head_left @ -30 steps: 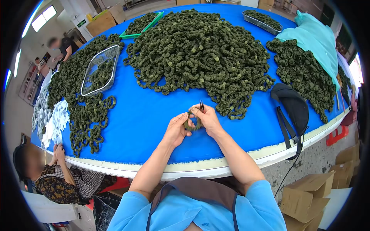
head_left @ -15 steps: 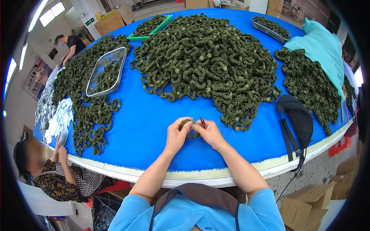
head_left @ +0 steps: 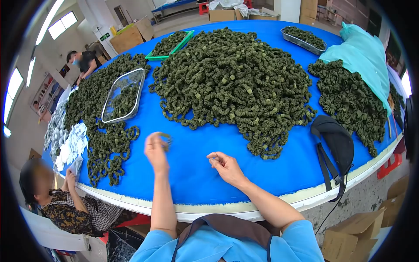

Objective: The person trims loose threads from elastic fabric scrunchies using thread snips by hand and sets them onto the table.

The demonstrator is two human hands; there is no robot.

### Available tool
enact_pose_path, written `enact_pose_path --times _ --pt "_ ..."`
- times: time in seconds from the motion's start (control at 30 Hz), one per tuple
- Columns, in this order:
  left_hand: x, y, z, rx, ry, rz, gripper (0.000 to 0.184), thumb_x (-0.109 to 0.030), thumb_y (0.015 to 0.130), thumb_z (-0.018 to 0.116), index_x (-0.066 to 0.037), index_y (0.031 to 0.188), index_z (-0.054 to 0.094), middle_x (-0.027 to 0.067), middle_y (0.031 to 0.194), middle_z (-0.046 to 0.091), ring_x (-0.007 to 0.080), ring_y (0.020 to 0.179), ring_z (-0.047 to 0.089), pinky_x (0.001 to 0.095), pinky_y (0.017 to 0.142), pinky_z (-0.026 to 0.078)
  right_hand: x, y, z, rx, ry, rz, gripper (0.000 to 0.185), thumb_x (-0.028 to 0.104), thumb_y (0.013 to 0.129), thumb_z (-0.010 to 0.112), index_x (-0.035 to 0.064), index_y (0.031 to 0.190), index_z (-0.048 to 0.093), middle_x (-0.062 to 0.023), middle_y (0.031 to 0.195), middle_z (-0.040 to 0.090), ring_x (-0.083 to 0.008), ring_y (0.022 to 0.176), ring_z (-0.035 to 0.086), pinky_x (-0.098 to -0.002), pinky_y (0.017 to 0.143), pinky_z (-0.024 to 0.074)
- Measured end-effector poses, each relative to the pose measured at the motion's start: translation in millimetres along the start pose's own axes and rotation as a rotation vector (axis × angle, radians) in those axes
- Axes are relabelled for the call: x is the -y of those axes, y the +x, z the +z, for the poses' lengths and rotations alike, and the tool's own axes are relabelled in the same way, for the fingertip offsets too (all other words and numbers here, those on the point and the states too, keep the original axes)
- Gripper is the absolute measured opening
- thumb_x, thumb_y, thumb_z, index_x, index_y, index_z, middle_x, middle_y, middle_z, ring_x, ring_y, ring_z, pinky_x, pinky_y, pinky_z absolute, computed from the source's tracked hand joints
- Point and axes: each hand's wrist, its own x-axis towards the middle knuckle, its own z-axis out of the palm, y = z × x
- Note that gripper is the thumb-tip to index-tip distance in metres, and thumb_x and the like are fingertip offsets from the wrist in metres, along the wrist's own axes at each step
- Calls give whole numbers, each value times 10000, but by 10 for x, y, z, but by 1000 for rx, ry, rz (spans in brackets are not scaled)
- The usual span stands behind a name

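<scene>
My left hand (head_left: 156,150), slightly blurred, is raised over the blue tabletop with a dark green coiled ring (head_left: 166,141) at its fingers. To its left lies a smaller spread of green coils (head_left: 109,148). My right hand (head_left: 227,168) hovers over the blue cloth (head_left: 192,183) with its fingers curled and pressed together; what it holds, if anything, is too small to name. Beyond both hands rises a large heap of dark green coiled rings (head_left: 231,78).
A wire basket (head_left: 140,94) and a green tray (head_left: 178,49) stand left of the heap; a metal tray (head_left: 301,40) is behind it. A black bag (head_left: 334,144) lies right, near teal fabric (head_left: 362,61). Two people work on the left, one seated (head_left: 65,209).
My hands have parted. My left hand has moved left with the green ring, away from my right hand. The dark pointed tool seen earlier at my right hand is no longer visible.
</scene>
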Motion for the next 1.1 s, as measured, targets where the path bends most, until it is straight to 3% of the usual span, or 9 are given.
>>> enact_pose_path --times 0.03,0.07,0.2,0.27,0.37,0.43,0.53,1.1 --pt "76 137 -132 -115 -38 58 239 -146 935 577 -71 1163 581 72 955 598 147 827 548 274 723 452 15 -25 6 25 -71 -5 148 111 924 598 47 1046 655 16 689 558 -59 609 475 -204 557 388" --pt "168 189 -180 -113 -41 67 239 -146 935 577 -71 1163 581 72 955 598 147 827 548 274 723 452 24 -42 12 24 -70 -15 148 111 924 598 47 1046 655 16 689 558 -59 609 475 -204 557 388" --pt "558 300 -356 -446 841 396 377 -136 891 585 -81 1256 510 149 1223 494 267 1115 460 395 941 381 20 -30 45 50 -196 -51 158 109 919 602 62 1060 657 5 687 563 -65 601 473 -213 548 392" --pt "620 182 -199 -184 807 517 482 -122 831 602 -90 1294 471 173 1312 413 345 1218 359 454 1028 288 30 -39 51 50 -211 -63 160 108 916 605 62 1060 657 3 687 564 -66 600 472 -214 545 392" --pt "723 -75 116 151 719 548 428 -133 801 627 -109 1221 547 131 1249 498 326 1158 441 433 1024 315 41 -45 46 31 -246 -71 165 106 909 612 60 1060 656 -3 687 568 -68 594 468 -217 537 391" --pt "696 -287 262 316 859 497 362 -139 800 640 -116 1160 605 100 1220 534 306 1136 474 422 1014 347 18 -50 44 27 -247 -82 170 109 901 616 52 1056 656 -8 700 579 -79 588 465 -229 536 393" --pt "633 -359 313 370 780 497 326 -137 802 647 -113 1127 633 89 1228 544 293 1147 480 414 999 374 -19 -46 48 5 -232 -101 192 120 877 628 27 1042 656 -22 738 614 -111 571 458 -265 533 400" --pt "625 -299 213 438 702 388 309 -147 816 644 -114 1123 636 72 1238 552 287 1188 454 427 1018 348 45 -84 76 34 -305 -110 223 139 863 664 30 1058 652 -44 739 617 -119 588 480 -264 550 420"
